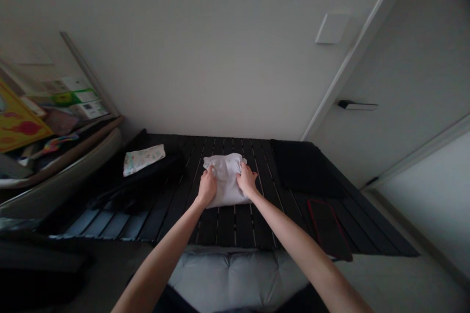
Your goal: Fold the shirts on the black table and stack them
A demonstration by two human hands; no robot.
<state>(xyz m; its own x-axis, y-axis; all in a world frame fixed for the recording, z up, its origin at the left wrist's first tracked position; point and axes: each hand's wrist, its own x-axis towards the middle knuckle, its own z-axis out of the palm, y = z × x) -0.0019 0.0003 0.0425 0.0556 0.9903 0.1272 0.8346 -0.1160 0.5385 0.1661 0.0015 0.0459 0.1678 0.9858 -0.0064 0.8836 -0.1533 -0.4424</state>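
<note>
Left hand: released, lying on folded white cloth
Right hand: released, lying on same cloth
Table: black, slatted
Boxes: writing too small to read

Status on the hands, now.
Left hand and right hand on folded white cloth. Printed cloth lying off to the left, not touching.

PLACE: home room | SHOWS: door handle, grey cushion (tufted)
</note>
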